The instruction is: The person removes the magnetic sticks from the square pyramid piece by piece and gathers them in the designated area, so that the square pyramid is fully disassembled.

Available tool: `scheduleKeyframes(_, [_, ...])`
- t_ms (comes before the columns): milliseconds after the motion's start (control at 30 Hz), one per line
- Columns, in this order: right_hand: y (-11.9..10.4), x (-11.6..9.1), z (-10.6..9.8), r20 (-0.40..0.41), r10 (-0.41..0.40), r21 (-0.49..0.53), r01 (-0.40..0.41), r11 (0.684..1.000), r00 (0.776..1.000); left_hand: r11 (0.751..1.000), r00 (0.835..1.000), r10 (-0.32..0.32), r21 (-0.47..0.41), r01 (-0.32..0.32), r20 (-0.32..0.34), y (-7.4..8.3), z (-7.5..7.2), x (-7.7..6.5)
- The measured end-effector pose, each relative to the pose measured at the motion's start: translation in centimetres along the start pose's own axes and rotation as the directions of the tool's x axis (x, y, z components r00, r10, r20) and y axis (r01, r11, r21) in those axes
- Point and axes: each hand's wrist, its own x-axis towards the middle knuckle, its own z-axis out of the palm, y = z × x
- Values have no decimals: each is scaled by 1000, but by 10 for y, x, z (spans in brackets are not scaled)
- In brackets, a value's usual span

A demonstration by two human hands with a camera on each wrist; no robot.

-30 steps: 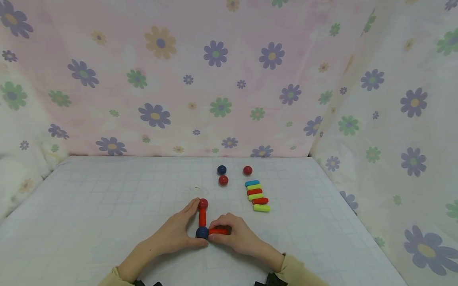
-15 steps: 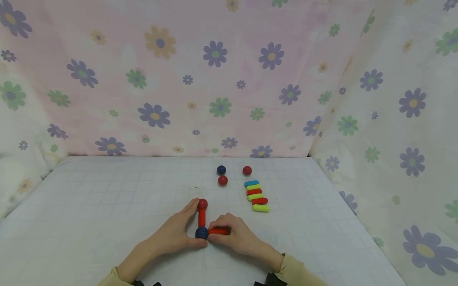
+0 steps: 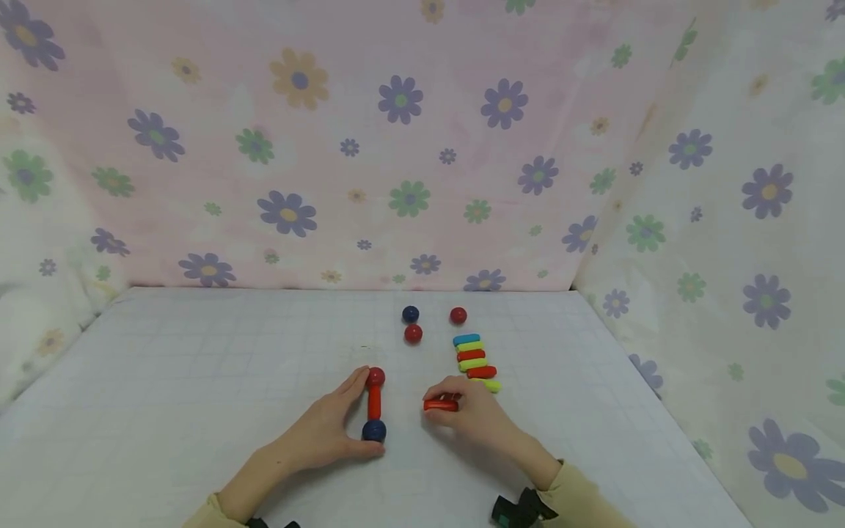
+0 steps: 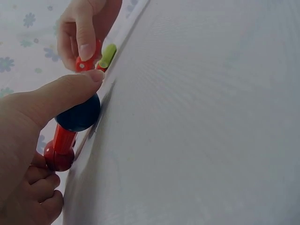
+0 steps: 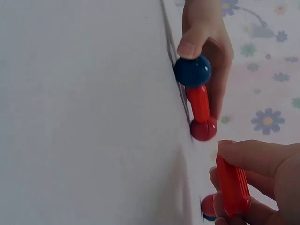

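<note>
A dark blue ball (image 3: 373, 430) and a red ball (image 3: 375, 377) are joined by a red stick (image 3: 374, 402), all lying on the table. My left hand (image 3: 328, 425) grips this joined piece between its ends, thumb against the blue ball and fingertips at the red one. To the right, apart from that piece, my right hand (image 3: 477, 414) pinches a second, loose red stick (image 5: 233, 185) between thumb and fingers. In the right wrist view its ridged side faces up. The lowest yellow-green stick (image 3: 491, 385) in the row is partly hidden behind my right hand.
Beyond the right hand lies a row of short sticks: blue (image 3: 466, 339), yellow-green and red. Farther back sit a loose blue ball (image 3: 411, 314), a red ball (image 3: 413, 334) touching it in view, and another red ball (image 3: 458, 315). A flowered curtain (image 3: 370, 183) stands behind the white table (image 3: 198, 381).
My right hand has drawn the loose red stick away from the blue ball, rightward and slightly up the table. The left hand keeps its hold in the same place.
</note>
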Motion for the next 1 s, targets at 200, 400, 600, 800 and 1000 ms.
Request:
scheduleKeyframes(200, [8, -2, -18, -125, 42, -35, -47, 998, 991, 1000, 1000, -6, -3, 6, 0, 0, -2, -1])
scheduleKeyframes(400, [11, -3, -24, -167, 86, -64, -98, 993, 982, 1000, 1000, -3, -3, 3, 8, 1, -2, -1])
scheduleKeyframes(600, [15, -3, -23, -188, 65, -118, -89, 989, 980, 1000, 1000, 1, 0, -1, 5, 1, -1, -1])
scheduleKeyframes(800, [16, -4, -20, -189, 17, -147, -46, 988, 982, 1000, 1000, -2, 3, 2, 0, 1, -1, -1])
scheduleKeyframes(1000, [17, -3, -17, -189, 15, -161, -46, 986, 982, 1000, 1000, -9, 0, 9, 1, 1, 0, -2])
